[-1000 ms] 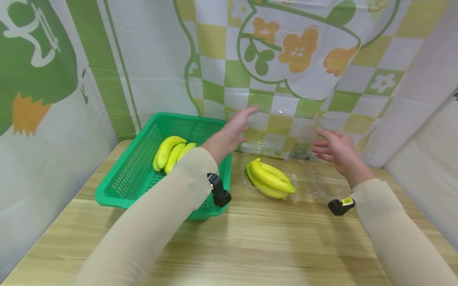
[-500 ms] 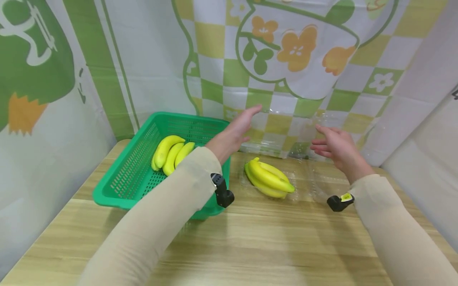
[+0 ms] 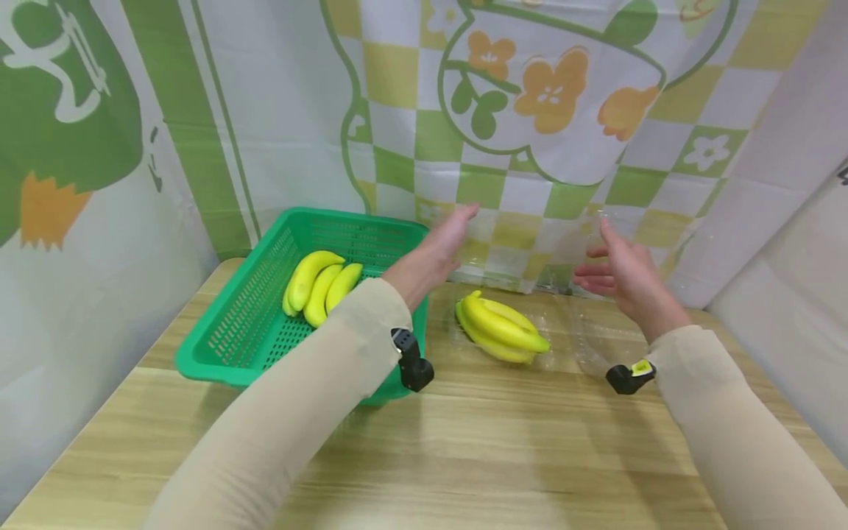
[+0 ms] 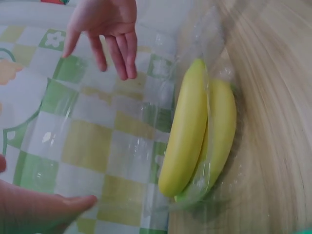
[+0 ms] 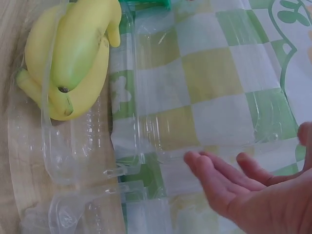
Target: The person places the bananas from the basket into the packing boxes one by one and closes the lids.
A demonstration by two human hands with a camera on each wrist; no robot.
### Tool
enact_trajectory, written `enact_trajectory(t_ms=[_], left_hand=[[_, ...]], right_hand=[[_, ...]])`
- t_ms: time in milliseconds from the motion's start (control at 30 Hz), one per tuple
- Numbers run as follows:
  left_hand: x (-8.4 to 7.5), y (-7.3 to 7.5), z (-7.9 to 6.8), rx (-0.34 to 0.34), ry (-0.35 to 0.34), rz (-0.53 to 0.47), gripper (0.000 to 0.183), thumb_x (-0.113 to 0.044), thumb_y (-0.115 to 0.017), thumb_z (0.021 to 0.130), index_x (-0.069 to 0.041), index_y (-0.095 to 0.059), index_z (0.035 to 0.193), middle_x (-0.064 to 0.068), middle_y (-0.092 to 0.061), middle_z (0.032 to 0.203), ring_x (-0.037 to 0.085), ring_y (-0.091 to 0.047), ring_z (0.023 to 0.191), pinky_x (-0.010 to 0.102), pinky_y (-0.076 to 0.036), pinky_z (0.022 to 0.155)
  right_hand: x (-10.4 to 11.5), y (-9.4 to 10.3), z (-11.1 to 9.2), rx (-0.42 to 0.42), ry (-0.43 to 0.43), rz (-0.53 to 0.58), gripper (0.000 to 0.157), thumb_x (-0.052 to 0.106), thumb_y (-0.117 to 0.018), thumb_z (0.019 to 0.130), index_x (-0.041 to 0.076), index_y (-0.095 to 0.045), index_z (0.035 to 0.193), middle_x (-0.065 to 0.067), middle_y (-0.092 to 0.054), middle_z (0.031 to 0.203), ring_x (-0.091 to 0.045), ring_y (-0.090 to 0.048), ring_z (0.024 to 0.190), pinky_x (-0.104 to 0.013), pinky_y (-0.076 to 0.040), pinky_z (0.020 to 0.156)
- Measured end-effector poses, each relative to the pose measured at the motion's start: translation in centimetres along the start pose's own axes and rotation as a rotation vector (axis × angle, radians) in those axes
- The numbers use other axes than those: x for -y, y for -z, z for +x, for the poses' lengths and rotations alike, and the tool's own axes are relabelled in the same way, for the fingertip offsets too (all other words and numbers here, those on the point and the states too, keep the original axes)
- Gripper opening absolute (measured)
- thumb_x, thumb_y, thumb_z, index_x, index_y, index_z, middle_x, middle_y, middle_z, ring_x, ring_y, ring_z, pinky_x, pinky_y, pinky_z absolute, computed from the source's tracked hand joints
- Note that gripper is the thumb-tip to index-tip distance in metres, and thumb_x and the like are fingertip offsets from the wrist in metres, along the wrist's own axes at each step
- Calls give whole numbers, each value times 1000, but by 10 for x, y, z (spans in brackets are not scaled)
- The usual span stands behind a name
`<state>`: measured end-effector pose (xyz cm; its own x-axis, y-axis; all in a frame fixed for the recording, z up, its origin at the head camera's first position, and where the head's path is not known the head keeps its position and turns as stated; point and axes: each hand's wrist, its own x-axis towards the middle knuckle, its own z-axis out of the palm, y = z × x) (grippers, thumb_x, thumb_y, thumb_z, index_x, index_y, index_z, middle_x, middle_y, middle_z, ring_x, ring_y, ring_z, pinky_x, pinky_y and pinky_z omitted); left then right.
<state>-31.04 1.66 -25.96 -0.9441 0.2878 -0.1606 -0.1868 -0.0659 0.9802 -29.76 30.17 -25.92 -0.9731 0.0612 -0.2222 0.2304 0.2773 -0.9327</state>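
A bunch of bananas (image 3: 500,327) lies in a clear plastic clamshell box (image 5: 48,146) on the table. The box's transparent lid (image 4: 87,141) stands raised behind the fruit, against the checkered cloth. My left hand (image 3: 433,254) is at the lid's left side, fingers extended and thumb pointing up. On the opposite side my right hand (image 3: 629,280) is held with spread fingers, palm turned inward, its fingertips near the lid's edge in the right wrist view. Neither hand grips anything. Part of the left hand falls outside the left wrist view.
A green plastic basket (image 3: 218,324) with more bananas (image 3: 311,283) stands at the left, partly behind my left forearm. Another clear plastic container (image 3: 592,346) sits right of the boxed bananas. A printed cloth (image 3: 391,81) hangs directly behind the wooden table (image 3: 464,456).
My right thumb has lifted and swung away from the lid while the fingers stay spread. The left hand has shifted slightly. The bananas have stayed in place.
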Motion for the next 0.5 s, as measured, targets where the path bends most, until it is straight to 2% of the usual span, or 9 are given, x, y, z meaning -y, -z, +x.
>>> enact_trajectory(t_ms=[100,233,333,500], left_hand=[[-1,-4,-4,-13,63,49,69,-50,-37,112,-17,-21,171,11,-13,180,37,-15,166,60,-19,134],[1,-9,-7,30,120,125,70,-49,-34,113,-16,-16,172,14,-12,180,40,-12,167,62,-12,134],[5,-10,-8,68,149,171,69,-49,-31,114,-16,-14,172,12,-9,181,40,-8,167,61,-7,135],[11,-11,-9,103,170,195,67,-48,-29,114,-17,-15,172,11,-7,181,38,-7,167,60,-7,135]], right_hand=[[-2,3,-1,34,-33,1,104,73,-24,106,-14,-19,163,2,-75,81,-11,-78,78,-25,-65,80],[-5,6,-1,87,-96,-45,104,69,-19,107,-21,-16,160,-3,-74,81,-15,-80,77,-28,-66,80],[-7,6,-2,112,-135,-83,100,65,-23,109,-23,-17,158,-5,-73,83,-16,-80,78,-29,-66,82],[-12,5,-2,119,-166,-151,95,61,-31,110,-22,-25,156,-6,-72,85,-14,-79,76,-28,-66,80]])
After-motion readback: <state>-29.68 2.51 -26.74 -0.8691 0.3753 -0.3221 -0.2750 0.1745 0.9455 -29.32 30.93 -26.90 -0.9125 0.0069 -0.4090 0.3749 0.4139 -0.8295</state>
